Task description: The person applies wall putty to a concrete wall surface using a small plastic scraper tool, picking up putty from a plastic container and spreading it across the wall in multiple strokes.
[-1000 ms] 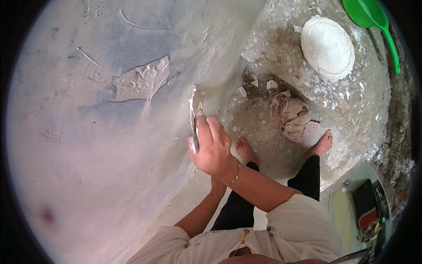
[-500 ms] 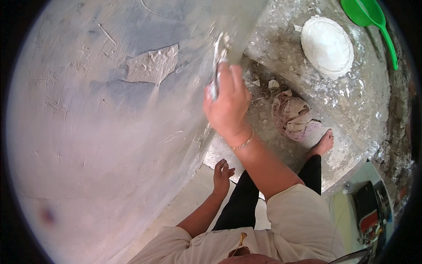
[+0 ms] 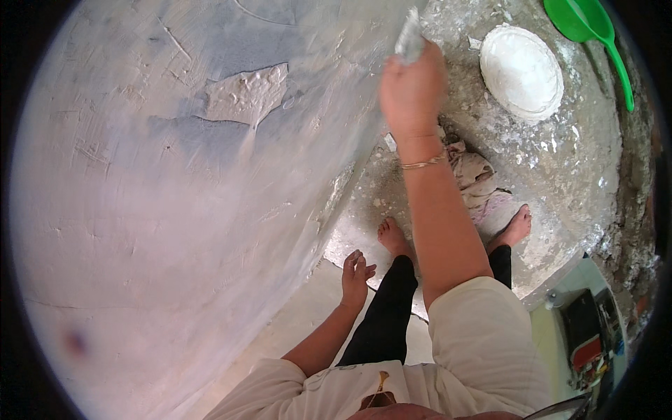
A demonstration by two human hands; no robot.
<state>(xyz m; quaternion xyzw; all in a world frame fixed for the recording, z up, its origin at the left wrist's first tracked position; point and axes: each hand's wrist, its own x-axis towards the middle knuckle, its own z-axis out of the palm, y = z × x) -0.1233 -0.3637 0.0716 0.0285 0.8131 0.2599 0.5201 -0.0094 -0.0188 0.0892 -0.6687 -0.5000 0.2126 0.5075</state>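
My right hand [image 3: 414,89] is wrapped round a putty knife [image 3: 411,36], at the far edge of the plastered wall [image 3: 175,231]. The knife's blade points away from me and looks whitish, smeared by motion; its handle is hidden in the fist. A raised, rough patch of filler [image 3: 248,94] shows on the wall, with darker damp grey around it. Low beside my body, my left hand [image 3: 357,278] hangs with loosely bent fingers, somewhat apart, and nothing visible in them.
A round vessel of white paste [image 3: 521,73] stands on the stained concrete ledge at right. Beyond it lies a green scoop [image 3: 582,19] with a long handle. A crumpled dirty cloth [image 3: 474,175] lies near my bare feet. Dark objects [image 3: 588,329] sit lower right.
My right hand with the putty knife has swept away and to the right, toward the wall's far edge. The paste seen lumped on the blade no longer shows plainly. My left hand barely moved.
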